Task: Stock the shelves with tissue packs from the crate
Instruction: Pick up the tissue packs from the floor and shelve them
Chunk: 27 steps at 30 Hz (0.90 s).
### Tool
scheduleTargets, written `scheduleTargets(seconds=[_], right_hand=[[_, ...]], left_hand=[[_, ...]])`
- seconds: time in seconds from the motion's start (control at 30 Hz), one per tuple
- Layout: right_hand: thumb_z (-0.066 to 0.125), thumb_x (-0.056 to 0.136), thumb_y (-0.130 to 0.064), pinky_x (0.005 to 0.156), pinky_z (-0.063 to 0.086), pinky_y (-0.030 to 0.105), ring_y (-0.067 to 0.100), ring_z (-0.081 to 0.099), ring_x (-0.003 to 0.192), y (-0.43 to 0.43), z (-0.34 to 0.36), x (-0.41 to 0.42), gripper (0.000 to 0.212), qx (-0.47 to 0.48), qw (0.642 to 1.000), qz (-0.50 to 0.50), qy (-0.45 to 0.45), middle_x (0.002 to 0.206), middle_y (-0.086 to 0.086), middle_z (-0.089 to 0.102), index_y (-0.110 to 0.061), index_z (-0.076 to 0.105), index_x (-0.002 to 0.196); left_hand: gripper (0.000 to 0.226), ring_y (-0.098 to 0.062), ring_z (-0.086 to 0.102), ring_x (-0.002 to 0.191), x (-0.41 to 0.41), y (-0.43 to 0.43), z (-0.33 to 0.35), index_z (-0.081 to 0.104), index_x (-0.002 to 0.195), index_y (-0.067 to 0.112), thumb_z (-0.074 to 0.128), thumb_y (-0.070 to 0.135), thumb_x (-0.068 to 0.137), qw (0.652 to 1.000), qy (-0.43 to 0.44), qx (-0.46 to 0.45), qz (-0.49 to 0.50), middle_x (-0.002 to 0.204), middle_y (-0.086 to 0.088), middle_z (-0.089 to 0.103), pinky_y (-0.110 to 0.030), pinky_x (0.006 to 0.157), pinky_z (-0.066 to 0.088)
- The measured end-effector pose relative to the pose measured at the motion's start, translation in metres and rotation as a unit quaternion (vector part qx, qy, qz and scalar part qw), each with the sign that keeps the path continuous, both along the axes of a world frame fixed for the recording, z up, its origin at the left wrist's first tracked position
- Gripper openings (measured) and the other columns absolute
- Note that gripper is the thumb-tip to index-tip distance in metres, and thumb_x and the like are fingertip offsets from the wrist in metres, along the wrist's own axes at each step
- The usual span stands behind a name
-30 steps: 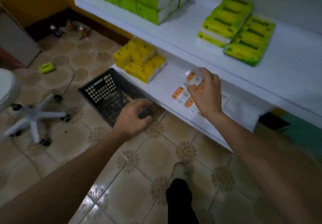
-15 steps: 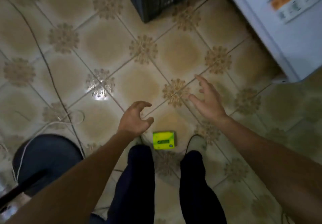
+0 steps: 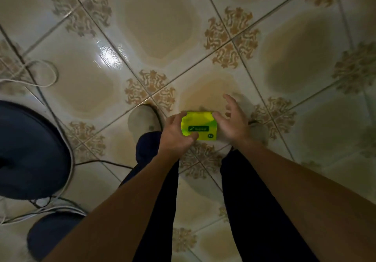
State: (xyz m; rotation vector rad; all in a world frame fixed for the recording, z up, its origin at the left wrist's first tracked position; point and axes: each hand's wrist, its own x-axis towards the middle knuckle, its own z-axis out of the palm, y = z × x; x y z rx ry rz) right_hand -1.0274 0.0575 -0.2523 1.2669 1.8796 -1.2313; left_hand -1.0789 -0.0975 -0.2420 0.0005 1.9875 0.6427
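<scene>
While left hand point(image 3: 174, 134) grips tissue pack point(image 3: 201, 123), right hand point(image 3: 234, 125) sits just beside.

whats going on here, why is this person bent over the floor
A person leans over a tiled floor with a green tissue pack between their feet. The left hand grips the pack's left edge, thumb on its face. The right hand is at its right edge, fingers spread, not closed round it. It looks like a stray pack being picked up.

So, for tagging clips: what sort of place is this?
Indoors, perhaps a small shop or office: glossy beige patterned floor tiles, a round dark-blue seat, a lime-green tissue pack in the left hand.
</scene>
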Motion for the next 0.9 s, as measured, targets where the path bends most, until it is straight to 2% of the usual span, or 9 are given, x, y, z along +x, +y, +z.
scheduleTargets(seconds=[0.1, 0.13, 0.23, 0.33, 0.43, 0.53, 0.63, 0.73, 0.9], right_hand=[[0.056, 0.092, -0.018, 0.086, 0.035, 0.020, 0.024, 0.039, 0.129, -0.013, -0.028, 0.018, 0.064, -0.036, 0.999, -0.032, -0.004, 0.145, 0.008, 0.037, -0.023, 0.025, 0.147], [0.055, 0.092, -0.015, 0.086, 0.034, 0.019, 0.023, 0.037, 0.132, -0.015, -0.036, 0.023, 0.065, -0.058, 0.997, -0.041, 0.000, 0.148, 0.007, 0.032, -0.022, 0.022, 0.148], [0.054, 0.092, -0.013, 0.102, 0.038, 0.034, 0.023, 0.033, 0.134, -0.021, -0.053, 0.033, 0.072, -0.122, 0.990, -0.063, -0.007, 0.152, 0.004, 0.026, -0.024, 0.013, 0.150], [0.058, 0.087, -0.009, 0.104, 0.039, 0.046, 0.025, 0.038, 0.131, -0.028, -0.056, 0.034, 0.074, -0.138, 0.988, -0.075, -0.005, 0.148, 0.006, 0.031, -0.022, 0.018, 0.148], [0.057, 0.083, 0.004, 0.100, 0.042, 0.035, 0.021, 0.045, 0.121, -0.026, -0.041, 0.028, 0.072, -0.126, 0.986, -0.104, 0.025, 0.139, 0.007, 0.040, -0.017, 0.027, 0.144], [0.059, 0.079, 0.004, 0.092, 0.044, 0.034, 0.021, 0.050, 0.115, -0.010, -0.011, 0.014, 0.074, -0.102, 0.989, -0.095, 0.049, 0.132, 0.004, 0.046, -0.022, 0.031, 0.143], [0.066, 0.073, -0.003, 0.090, 0.047, 0.033, 0.021, 0.054, 0.110, 0.006, 0.031, -0.006, 0.079, -0.056, 0.993, -0.067, 0.078, 0.129, 0.001, 0.052, -0.030, 0.035, 0.141], [0.069, 0.071, -0.002, 0.093, 0.046, 0.034, 0.022, 0.052, 0.116, 0.024, 0.080, -0.032, 0.080, -0.040, 0.988, -0.079, 0.125, 0.135, 0.003, 0.049, -0.028, 0.036, 0.140], [0.077, 0.068, -0.006, 0.097, 0.045, 0.032, 0.019, 0.050, 0.119, 0.061, 0.176, -0.077, 0.083, -0.026, 0.976, -0.089, 0.198, 0.138, 0.002, 0.046, -0.025, 0.039, 0.139]], left_hand=[[0.070, -0.023, 0.037, 0.128, 0.013, -0.005, -0.033, 0.028, 0.142, 0.020, 0.066, 0.027, 0.083, 0.999, -0.046, -0.027, 0.012, 0.146, -0.006, 0.031, -0.023, 0.088, 0.032], [0.073, -0.024, 0.038, 0.128, 0.016, -0.006, -0.043, 0.025, 0.143, 0.022, 0.066, 0.028, 0.083, 0.998, -0.058, -0.028, 0.016, 0.146, -0.006, 0.030, -0.024, 0.087, 0.032], [0.081, -0.027, 0.040, 0.127, 0.020, -0.004, -0.064, 0.015, 0.146, 0.025, 0.066, 0.028, 0.083, 0.994, -0.104, -0.033, 0.026, 0.146, -0.008, 0.032, -0.024, 0.083, 0.034], [0.084, -0.027, 0.042, 0.124, 0.024, -0.001, -0.068, 0.010, 0.146, 0.029, 0.065, 0.027, 0.084, 0.989, -0.136, -0.032, 0.036, 0.144, -0.010, 0.035, -0.024, 0.080, 0.034], [0.081, -0.026, 0.041, 0.124, 0.017, 0.002, -0.057, 0.016, 0.145, 0.029, 0.067, 0.026, 0.082, 0.995, -0.096, -0.022, 0.021, 0.140, -0.010, 0.036, -0.021, 0.081, 0.032], [0.083, -0.026, 0.043, 0.119, -0.001, 0.006, -0.026, 0.022, 0.144, 0.026, 0.071, 0.019, 0.077, 1.000, -0.029, 0.000, -0.012, 0.131, -0.012, 0.039, -0.016, 0.077, 0.031], [0.088, -0.031, 0.051, 0.109, -0.025, 0.018, 0.019, 0.027, 0.143, 0.021, 0.075, 0.012, 0.068, 0.998, 0.024, 0.043, -0.023, 0.117, -0.009, 0.038, -0.026, 0.081, 0.043], [0.093, -0.032, 0.054, 0.103, -0.056, 0.039, 0.071, 0.032, 0.141, 0.017, 0.072, 0.023, 0.058, 0.994, 0.066, 0.075, -0.037, 0.117, -0.013, 0.039, -0.038, 0.086, 0.049], [0.077, -0.037, 0.058, 0.095, -0.106, 0.076, 0.165, 0.036, 0.138, 0.012, 0.075, 0.017, 0.072, 0.980, 0.162, 0.102, -0.055, 0.113, -0.020, 0.046, -0.036, 0.080, 0.049]])
